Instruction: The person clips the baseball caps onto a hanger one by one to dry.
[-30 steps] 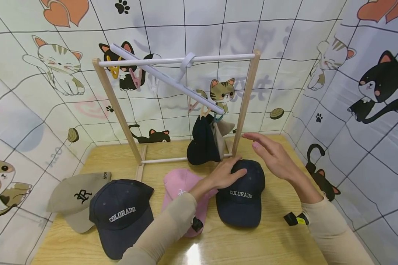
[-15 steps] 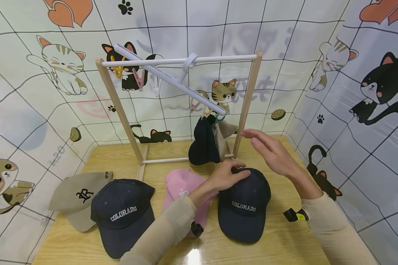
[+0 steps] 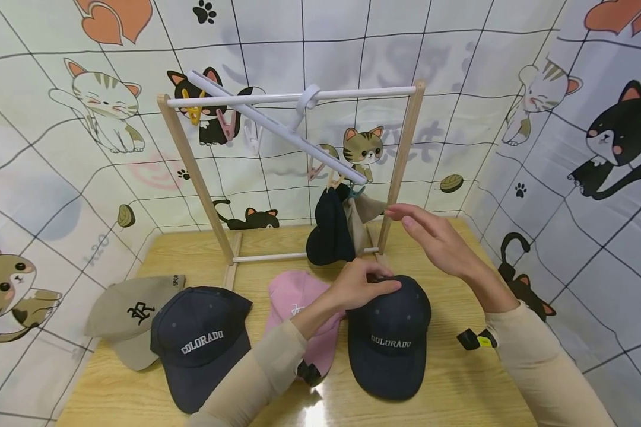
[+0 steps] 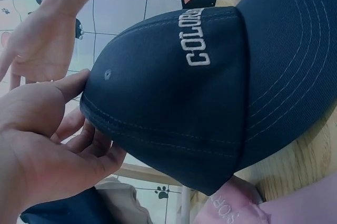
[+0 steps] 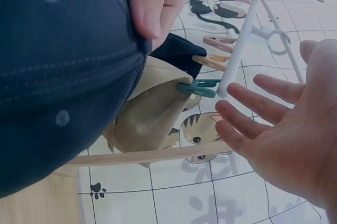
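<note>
With thumb and fingers, my left hand (image 3: 363, 284) pinches the back of a navy cap (image 3: 389, 320) lettered COLORADO, its brim pointing toward me. The left wrist view shows the thumb on the outside of the crown (image 4: 158, 77) and the fingers behind it. My right hand (image 3: 440, 240) is raised right of the cap, fingers extended and holding nothing. Beyond it hang a black cap (image 3: 328, 231) and a beige cap (image 3: 360, 219), clipped to a slanted white hanger (image 3: 278, 127). A teal clothespin (image 5: 197, 88) grips the beige one.
A wooden rack (image 3: 189, 172) with a white top bar carries the hanger. Yellow (image 3: 194, 110) and pink clothespins (image 3: 227, 124) hang at its left end. On the table (image 3: 459, 391) lie a pink cap (image 3: 288, 290), another navy cap (image 3: 200, 344) and a khaki cap (image 3: 123, 314).
The navy cap in my left hand has shifted toward me, away from the rack, and the left fingers have drawn in at its back edge. My right hand has risen slightly.
</note>
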Demonstrator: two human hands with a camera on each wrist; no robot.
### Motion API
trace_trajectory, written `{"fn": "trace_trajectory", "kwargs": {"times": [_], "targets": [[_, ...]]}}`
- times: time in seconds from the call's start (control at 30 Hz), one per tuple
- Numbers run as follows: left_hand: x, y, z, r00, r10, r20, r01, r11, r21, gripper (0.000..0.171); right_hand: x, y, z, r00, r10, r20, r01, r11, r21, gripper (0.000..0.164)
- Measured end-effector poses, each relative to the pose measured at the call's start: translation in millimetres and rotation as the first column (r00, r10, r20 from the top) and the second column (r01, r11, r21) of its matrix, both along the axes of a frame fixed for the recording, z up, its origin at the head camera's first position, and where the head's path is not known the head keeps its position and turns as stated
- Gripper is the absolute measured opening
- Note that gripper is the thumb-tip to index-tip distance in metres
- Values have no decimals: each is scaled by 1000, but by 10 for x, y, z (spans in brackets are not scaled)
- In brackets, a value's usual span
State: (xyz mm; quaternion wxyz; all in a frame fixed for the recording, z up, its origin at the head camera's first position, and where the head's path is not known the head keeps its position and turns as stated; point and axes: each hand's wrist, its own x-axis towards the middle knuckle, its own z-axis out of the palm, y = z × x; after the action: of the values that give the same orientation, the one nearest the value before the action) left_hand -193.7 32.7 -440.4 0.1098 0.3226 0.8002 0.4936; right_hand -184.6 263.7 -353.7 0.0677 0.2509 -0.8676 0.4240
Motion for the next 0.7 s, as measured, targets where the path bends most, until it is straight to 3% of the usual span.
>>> {"fn": "trace_trajectory", "kwargs": {"times": [0.4,0.7], "targets": [[99,-238,53,996,-85,17,85,996,35,21,-146,-161,71,999,41,32,-40,999,-31,47],[181,-360,64,995,-103,-1,103,990,94,17,-289,-297,132,992,109,65,-106,993,-54,48]]}}
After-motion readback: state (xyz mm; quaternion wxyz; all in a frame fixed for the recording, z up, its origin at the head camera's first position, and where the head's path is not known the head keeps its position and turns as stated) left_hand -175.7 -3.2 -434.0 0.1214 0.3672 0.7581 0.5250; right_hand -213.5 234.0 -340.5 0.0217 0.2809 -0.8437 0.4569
